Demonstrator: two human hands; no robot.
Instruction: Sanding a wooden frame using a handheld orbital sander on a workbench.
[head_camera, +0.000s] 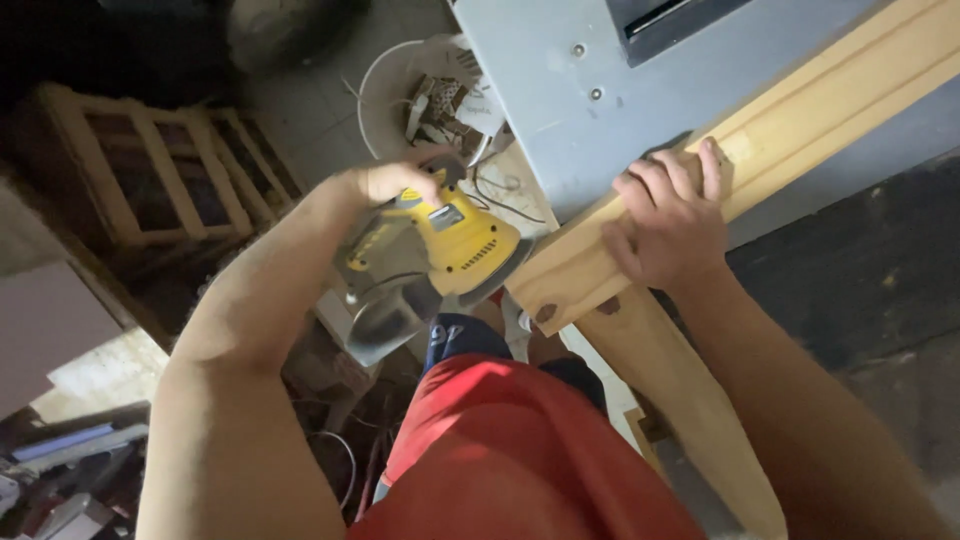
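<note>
Red cloth (500, 450) fills the nearest part of the view, the person's own garment, with both forearms reaching out past it. Just beyond, the left hand (385, 185) is clenched around the top of a yellow power sander (450, 245), its dark base and dust port hanging below and to the left. The tool looks compact but dense, likely weighty for its size, with a hard plastic shell; the rounded top is the natural grip, well away from the pad. Its pad sits at the near end of a pale wooden moulding (800, 120), touching or just beside it. The right hand (665, 225) lies flat, fingers spread, pressing down on that moulding. Stiff, long and grooved along its length, the wood runs diagonally up to the right over a grey bench top (560, 110). Farther left, a wooden lattice frame (160, 175) stands in shadow.
</note>
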